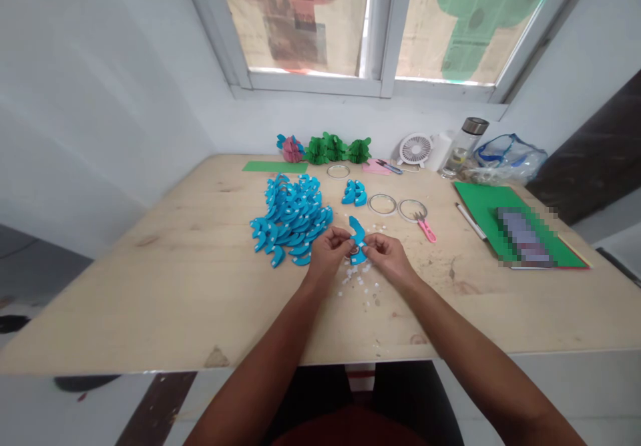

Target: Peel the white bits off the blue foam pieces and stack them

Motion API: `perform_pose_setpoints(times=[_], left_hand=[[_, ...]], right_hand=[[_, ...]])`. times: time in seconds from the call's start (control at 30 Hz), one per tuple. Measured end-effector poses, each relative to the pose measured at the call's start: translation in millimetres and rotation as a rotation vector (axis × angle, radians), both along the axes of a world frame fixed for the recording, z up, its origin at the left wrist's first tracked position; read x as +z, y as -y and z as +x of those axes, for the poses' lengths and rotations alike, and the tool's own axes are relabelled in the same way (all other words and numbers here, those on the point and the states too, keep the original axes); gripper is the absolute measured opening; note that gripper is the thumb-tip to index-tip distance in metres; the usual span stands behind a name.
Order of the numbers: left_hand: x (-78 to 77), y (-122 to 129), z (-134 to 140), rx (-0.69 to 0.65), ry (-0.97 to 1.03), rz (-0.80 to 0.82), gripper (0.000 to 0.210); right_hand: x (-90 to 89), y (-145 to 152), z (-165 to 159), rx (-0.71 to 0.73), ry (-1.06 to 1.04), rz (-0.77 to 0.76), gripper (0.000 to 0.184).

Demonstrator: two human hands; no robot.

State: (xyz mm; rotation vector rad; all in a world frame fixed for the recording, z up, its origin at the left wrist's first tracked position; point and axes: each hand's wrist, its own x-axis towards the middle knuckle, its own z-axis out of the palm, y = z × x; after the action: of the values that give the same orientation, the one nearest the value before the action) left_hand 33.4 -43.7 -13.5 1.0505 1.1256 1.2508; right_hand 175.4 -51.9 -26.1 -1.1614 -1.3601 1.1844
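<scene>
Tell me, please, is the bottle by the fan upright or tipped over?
Upright: the bottle stands on its base beside the fan, cap on top.

A pale wooden tabletop (165,286) carries a heap of blue paper pieces (293,219) mid-surface, tape rings (383,203), pink scissors (425,227), and green sheets (488,215) by the right edge.

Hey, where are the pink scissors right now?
The pink scissors lie on the wooden table, right of centre in the head view, beside a tape ring and just beyond the right hand.
</scene>
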Motion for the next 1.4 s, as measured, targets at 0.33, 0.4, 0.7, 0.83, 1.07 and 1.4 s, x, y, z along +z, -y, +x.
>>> perform_pose_setpoints(times=[0.33,0.4,0.7,0.83,1.07,1.4], left_hand=[[-6.0,2,-1,0.105,-0.318,0.272,0.014],[-6.6,5,-1,0.163,-0.520,0.460,0.006],[-18.0,1,2,0.081,-0.892,0.779,0.012],[-19.7,0,1,0.090,-0.910,0.744,0.011],[-20.7,1,2,0.092,-0.952,0.768,0.012],[-19.7,-1,1,0.057,-0.944,0.704,0.009]], right_hand=[[-4.5,-2,-2,-0.095,0.011,0.006,0.017],[-4.7,-2,-1,-0.114,0.025,0.006,0.017],[-13.0,-4,2,-0.133,0.162,0.063,0.015],[-12.4,-3,1,-0.113,0.159,0.060,0.016],[-13.2,-3,1,-0.122,0.183,0.042,0.015],[-18.8,-5,1,-0.133,0.187,0.030,0.016]])
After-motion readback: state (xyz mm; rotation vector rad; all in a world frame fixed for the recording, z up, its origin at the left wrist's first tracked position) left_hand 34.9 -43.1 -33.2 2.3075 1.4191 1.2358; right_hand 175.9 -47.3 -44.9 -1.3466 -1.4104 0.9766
